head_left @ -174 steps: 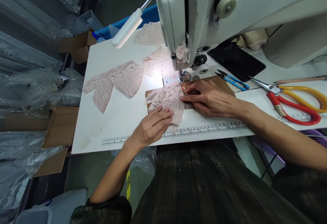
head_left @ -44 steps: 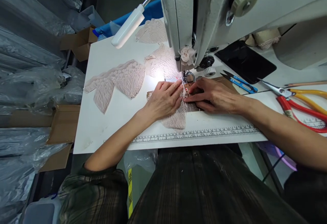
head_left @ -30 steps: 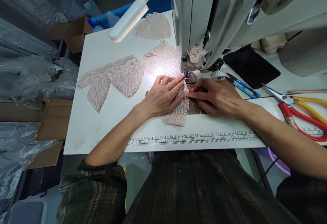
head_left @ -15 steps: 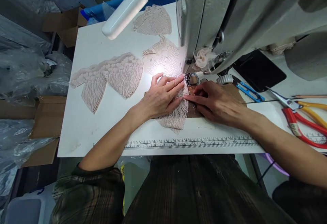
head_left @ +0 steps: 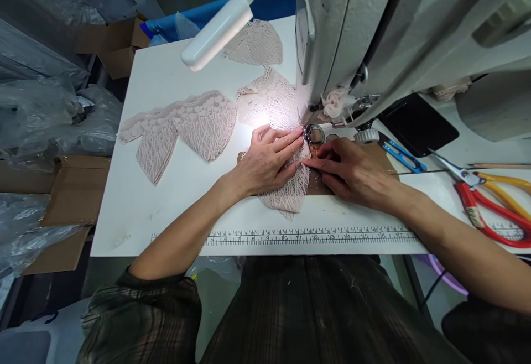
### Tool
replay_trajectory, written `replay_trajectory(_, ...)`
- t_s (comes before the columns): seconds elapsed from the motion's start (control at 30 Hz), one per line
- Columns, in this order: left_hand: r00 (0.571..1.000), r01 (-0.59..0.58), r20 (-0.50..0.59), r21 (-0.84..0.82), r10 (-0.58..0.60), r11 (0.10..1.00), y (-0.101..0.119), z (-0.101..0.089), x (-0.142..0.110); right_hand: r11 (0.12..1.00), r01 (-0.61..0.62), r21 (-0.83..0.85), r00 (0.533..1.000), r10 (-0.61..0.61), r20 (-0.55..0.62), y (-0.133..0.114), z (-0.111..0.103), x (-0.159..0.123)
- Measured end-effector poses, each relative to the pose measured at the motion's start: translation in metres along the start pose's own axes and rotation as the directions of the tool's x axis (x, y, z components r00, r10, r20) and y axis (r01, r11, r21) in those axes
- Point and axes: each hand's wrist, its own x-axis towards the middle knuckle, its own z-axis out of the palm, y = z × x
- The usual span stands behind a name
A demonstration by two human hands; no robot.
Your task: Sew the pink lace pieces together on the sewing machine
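My left hand (head_left: 271,159) lies palm down on a pale pink lace piece (head_left: 286,201), fingers spread, its fingertips close to the presser foot (head_left: 309,133) of a sewing machine (head_left: 332,32). From the right, my right hand (head_left: 344,167) reaches the lace's right edge. Its index finger is stretched out and touches that edge; the other fingers are bent, with a gap below the index. No grip on the lace shows there. More of the lace spreads behind the foot under a bright light. The needle is hard to make out.
Left of my hands lie folded lace pieces (head_left: 203,126); another lace piece (head_left: 255,43) is at the back. A white lamp (head_left: 218,29) hangs above. To the right are a phone (head_left: 418,124), blue thread snips (head_left: 404,156) and red-and-yellow-handled pliers (head_left: 470,203). A ruler strip (head_left: 290,237) runs along the front.
The whole view has shifted slightly. Both hands keep nearly the same pose on the lace, beside the presser foot. Nothing was taken up or let go.
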Motion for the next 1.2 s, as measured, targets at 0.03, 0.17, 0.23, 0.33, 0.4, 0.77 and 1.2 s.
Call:
replay_trajectory(0.03,1.0,0.002,0.001,-0.009,-0.002,1.0,0.0,0.0,0.0,1.0,-0.001,0.004,1.0,0.001,-0.005,0.0,0.0,0.0)
replay_trajectory(0.17,1.0,0.011,0.024,-0.032,-0.01,0.999,0.001,-0.002,0.0,1.0,-0.015,0.005,1.0,0.015,0.01,0.001,0.0,-0.002)
replay_trajectory(0.23,0.999,0.018,0.029,-0.032,-0.017,0.999,0.001,-0.002,0.0,1.0,-0.019,0.015,1.0,0.019,0.023,0.002,-0.001,-0.004)
replay_trajectory(0.33,1.0,0.012,0.026,-0.005,-0.012,1.0,0.003,-0.001,-0.001,1.0,0.009,0.018,0.999,-0.01,0.042,0.004,-0.003,-0.005)
replay_trajectory(0.4,1.0,-0.006,-0.009,0.05,0.007,0.999,0.005,0.001,-0.002,0.999,0.034,0.007,0.998,-0.035,0.056,0.006,-0.005,-0.006)
replay_trajectory(0.77,0.964,-0.19,-0.146,0.216,0.224,0.958,0.008,0.004,0.002,1.0,0.003,-0.03,0.998,-0.001,0.069,0.001,-0.007,-0.005)
replay_trajectory(1.2,0.998,-0.059,0.012,0.106,0.058,0.993,0.009,0.002,0.002,0.994,-0.064,-0.088,0.997,0.068,0.042,-0.003,-0.001,0.002)
